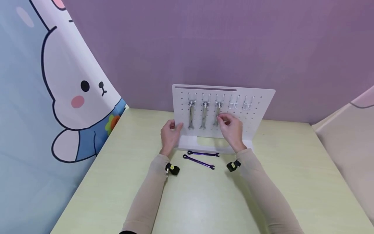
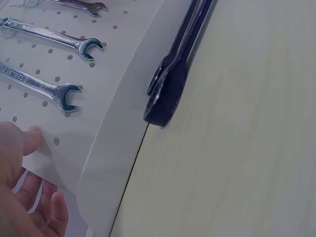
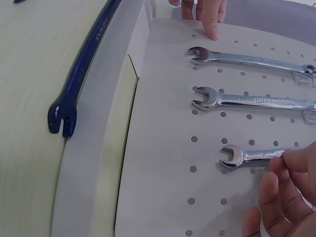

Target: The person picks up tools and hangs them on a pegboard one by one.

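Note:
A white pegboard stands upright with three silver combination wrenches hanging in a row. My left hand grips its left edge, thumb on the front face and the other fingers behind. Nearest that hand hangs the first wrench, open end down. Beside it is the middle wrench. My right hand pinches the shank of the third wrench, marked 10, between thumb and index finger, just above its open end. Its upper end overlaps a hook in the head view.
Two bare wire hooks sit on the board right of the third wrench. Two dark purple wrenches lie before the board: one wrench along its base, another wrench slanting on the pale table. A purple backdrop rises behind.

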Motion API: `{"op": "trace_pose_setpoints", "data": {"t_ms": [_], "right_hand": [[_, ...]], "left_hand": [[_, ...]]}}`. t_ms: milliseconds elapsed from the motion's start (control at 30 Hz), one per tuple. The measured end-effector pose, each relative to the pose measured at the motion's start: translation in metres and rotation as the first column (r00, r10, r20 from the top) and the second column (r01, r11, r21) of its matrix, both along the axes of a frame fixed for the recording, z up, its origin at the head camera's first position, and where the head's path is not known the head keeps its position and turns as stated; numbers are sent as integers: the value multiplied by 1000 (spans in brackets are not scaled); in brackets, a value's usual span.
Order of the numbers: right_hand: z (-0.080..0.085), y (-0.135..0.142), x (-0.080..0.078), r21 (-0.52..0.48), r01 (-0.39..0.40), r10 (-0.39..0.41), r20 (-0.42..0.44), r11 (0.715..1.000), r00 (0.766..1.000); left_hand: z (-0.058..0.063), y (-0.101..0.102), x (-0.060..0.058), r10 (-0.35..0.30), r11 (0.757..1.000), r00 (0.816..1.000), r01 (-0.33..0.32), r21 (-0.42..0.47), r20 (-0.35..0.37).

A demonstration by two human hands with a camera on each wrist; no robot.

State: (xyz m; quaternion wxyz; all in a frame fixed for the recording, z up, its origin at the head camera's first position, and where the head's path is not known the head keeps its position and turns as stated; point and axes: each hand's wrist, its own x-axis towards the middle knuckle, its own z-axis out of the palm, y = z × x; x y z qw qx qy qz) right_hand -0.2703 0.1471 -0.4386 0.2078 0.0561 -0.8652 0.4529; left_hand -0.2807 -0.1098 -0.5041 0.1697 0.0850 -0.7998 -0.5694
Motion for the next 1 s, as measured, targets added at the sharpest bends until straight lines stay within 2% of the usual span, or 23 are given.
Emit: {"op": "trace_pose_setpoints", "data": {"t_ms": [533,700,1000], "right_hand": [[3,9,9,-49,-30,31,8,998,999],[0,5,19,-76,-57,61,50,995,997],[-13,-1,41,-15,-139,140,138,990,981]], "left_hand": [[1,1,1,-2,1000,1000,2,2,-7],[3,0,0,-4,1000,1000,4,-4,-6],[2,-1,2,4,1000,1000,-4,0,0]]}}
